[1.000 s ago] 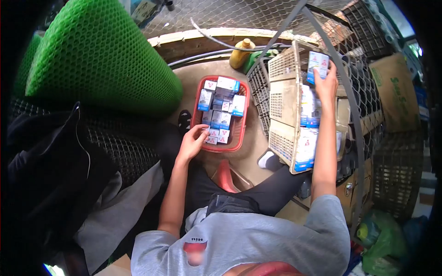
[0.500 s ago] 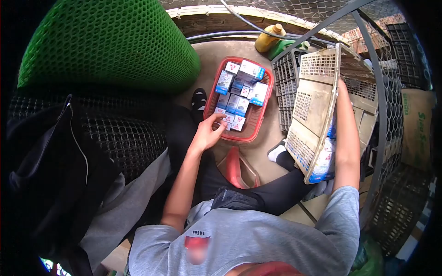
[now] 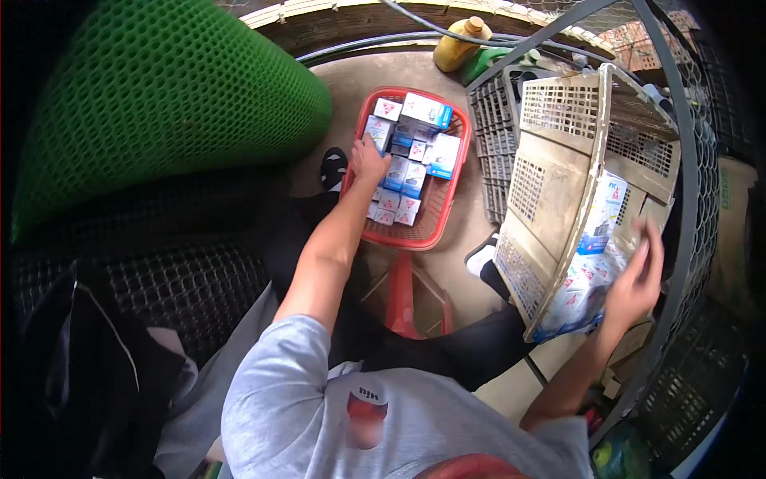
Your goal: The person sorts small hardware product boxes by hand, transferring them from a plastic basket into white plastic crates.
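A red plastic basket [image 3: 441, 223] stands on the floor before me, holding several small white-and-blue boxes [image 3: 404, 176]. My left hand [image 3: 370, 164] reaches into it, fingers closed on the edges of a white-and-blue box [image 3: 378, 130] at the basket's upper left; part of that box is hidden under the hand. On my right a dirty beige plastic crate [image 3: 550, 160] is tilted on its side, with similar boxes [image 3: 582, 291] inside. My right hand [image 3: 634, 283] is open beside the crate's mouth, fingers stretched and slightly blurred, apparently holding nothing.
A roll of green plastic mesh [image 3: 191, 104] stands at the left. A grey crate [image 3: 491, 144], a yellow bottle [image 3: 460, 46] and a green container [image 3: 488, 64] are at the back. A metal frame with wire mesh [image 3: 681, 152] borders the right. A red stool [image 3: 400, 295] is beneath me.
My left hand has moved up the basket from the lower boxes to the upper-left one. My right hand has left the crate's outer edge and opened near its mouth, exposing the boxes inside.
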The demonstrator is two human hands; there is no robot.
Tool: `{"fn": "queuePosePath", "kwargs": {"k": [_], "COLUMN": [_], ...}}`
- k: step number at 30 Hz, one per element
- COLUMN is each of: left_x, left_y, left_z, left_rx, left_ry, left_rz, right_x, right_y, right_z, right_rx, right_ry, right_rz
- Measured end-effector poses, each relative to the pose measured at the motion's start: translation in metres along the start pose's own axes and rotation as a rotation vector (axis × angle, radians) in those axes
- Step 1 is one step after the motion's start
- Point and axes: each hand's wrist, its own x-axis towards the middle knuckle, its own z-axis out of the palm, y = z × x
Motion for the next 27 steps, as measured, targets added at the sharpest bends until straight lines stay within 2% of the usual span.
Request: {"fn": "queuePosePath", "kwargs": {"k": [1, 2, 6, 7, 9, 10, 12, 14, 16, 17, 18, 19, 20, 21, 22, 23, 24, 26, 27], "left_x": [0.003, 0.004, 0.008, 0.008, 0.008, 0.012, 0.015, 0.012, -0.005, -0.021, -0.001, -0.055, -0.062, -0.110, -0.157, -0.210, -0.245, -0.309, -0.328], "left_y": [0.003, 0.006, 0.009, 0.006, 0.003, 0.004, 0.008, 0.015, 0.020, 0.019, -0.016, 0.017, 0.008, 0.024, 0.042, 0.069, 0.079, 0.100, 0.104], "left_z": [0.004, 0.009, 0.024, 0.029, 0.040, 0.043, 0.039, 0.026, 0.006, -0.005, 0.030, -0.018, -0.013, -0.047, -0.067, -0.102, -0.110, -0.127, -0.124], "left_rx": [0.096, 0.185, 0.332, 0.331, 0.425, 0.416, 0.269, 0.161, -0.077, -0.264, -0.416, -0.626, -0.953, -1.024, -1.101, -1.003, -1.180, -1.132, -1.064], "left_ry": [0.059, 0.120, 0.258, 0.261, 0.501, 0.510, 0.188, 0.167, 0.143, 0.167, 0.323, 0.141, 0.012, -0.139, -0.122, -0.138, -0.206, -0.236, -0.239], "left_rz": [0.094, 0.186, 0.252, 0.255, 0.429, 0.436, 0.205, 0.125, 0.015, 0.122, 0.313, 0.105, 0.106, 0.089, 0.180, 0.147, 0.272, 0.435, 0.698], "right_x": [-0.025, -0.050, -0.114, -0.124, -0.134, -0.136, -0.137, -0.136, -0.134, -0.133, -0.130, -0.131, -0.135, -0.140, -0.142, -0.135, -0.128, -0.129, -0.131], "right_y": [0.008, 0.014, 0.012, 0.012, 0.009, 0.009, 0.008, 0.002, -0.005, -0.011, -0.016, -0.017, -0.018, -0.025, -0.034, -0.052, -0.069, -0.080, -0.080], "right_z": [-0.015, -0.031, -0.058, -0.062, -0.062, -0.061, -0.058, -0.054, -0.047, -0.042, -0.034, -0.028, -0.023, -0.013, -0.001, 0.003, 0.005, 0.011, 0.008], "right_rx": [0.064, -0.015, 0.031, 0.016, 0.019, 0.016, 0.099, 0.113, 0.323, 0.375, 0.429, 0.387, 0.347, 0.494, 0.651, 0.721, 0.796, 0.789, 0.746], "right_ry": [-0.020, -0.061, -0.098, -0.068, -0.022, -0.010, 0.008, 0.049, 0.131, 0.128, 0.132, 0.111, 0.080, 0.053, 0.027, -0.054, -0.134, -0.252, -0.387], "right_rz": [-0.026, 0.011, 0.081, 0.156, 0.242, 0.236, 0.160, 0.155, 0.113, 0.108, 0.096, 0.073, 0.055, 0.109, 0.157, 0.258, 0.360, 0.361, 0.376]}}
